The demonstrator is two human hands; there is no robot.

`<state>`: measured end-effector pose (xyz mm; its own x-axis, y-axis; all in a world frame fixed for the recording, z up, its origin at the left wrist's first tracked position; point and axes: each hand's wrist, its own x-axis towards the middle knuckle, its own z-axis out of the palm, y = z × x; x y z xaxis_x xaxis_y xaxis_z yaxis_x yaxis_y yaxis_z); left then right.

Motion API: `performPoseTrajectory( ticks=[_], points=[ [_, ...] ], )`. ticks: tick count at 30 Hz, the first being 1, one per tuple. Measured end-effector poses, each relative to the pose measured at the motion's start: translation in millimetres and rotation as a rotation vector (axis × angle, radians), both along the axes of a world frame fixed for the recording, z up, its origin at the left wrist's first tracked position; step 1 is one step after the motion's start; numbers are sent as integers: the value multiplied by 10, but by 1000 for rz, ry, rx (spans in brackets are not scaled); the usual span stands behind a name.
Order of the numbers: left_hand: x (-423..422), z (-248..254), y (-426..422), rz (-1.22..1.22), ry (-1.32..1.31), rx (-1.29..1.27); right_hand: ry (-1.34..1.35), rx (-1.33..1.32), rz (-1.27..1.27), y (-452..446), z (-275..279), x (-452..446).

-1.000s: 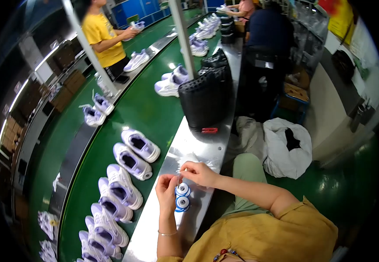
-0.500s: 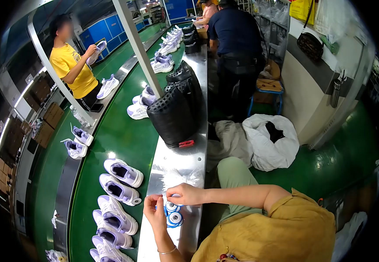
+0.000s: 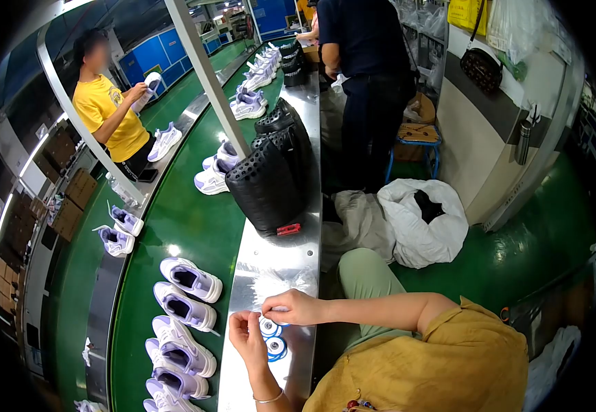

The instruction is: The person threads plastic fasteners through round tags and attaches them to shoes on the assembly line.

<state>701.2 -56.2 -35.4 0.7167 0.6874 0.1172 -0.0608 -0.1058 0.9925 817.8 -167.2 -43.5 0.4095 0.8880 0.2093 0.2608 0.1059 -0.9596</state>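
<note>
Blue-and-white discs [image 3: 275,348] lie on the metal ledge [image 3: 287,257] just beside our left hand [image 3: 245,336] and right hand [image 3: 294,307], presumably for short reach. We hold both close together, fingertips bunched, likely for fine control; we cannot tell whether they grip anything.

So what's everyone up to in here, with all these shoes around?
Someone seated has both hands close together over a metal ledge. The left-hand grip and right-hand grip nearly meet at the fingertips; anything pinched there is too small to make out. Blue-and-white round pieces lie on the ledge between the forearms. Beside it, white-and-lilac sneakers line a green surface. Across it, a person in yellow is holding a shoe.
</note>
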Motion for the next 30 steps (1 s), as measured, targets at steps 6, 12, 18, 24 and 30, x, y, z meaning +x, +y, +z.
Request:
performPoseTrajectory(
  ticks=[6, 12, 18, 24, 30],
  points=[
    [61, 204, -83, 118, -43, 162, 95, 49, -137, -89, 3, -31],
    [24, 888, -472, -11, -385, 225, 1, -16, -214, -271, -260, -164],
    [-272, 932, -663, -641, -749, -163, -54, -79, -249, -710, -532, -37],
    [-82, 1051, -620, -862, -950, -166, 13, -207, -245, -1074, -622, -84],
    [-22, 971, -588, -920, -1185, -97, 192, -340, -379, -1433, -942, 84]
  ],
)
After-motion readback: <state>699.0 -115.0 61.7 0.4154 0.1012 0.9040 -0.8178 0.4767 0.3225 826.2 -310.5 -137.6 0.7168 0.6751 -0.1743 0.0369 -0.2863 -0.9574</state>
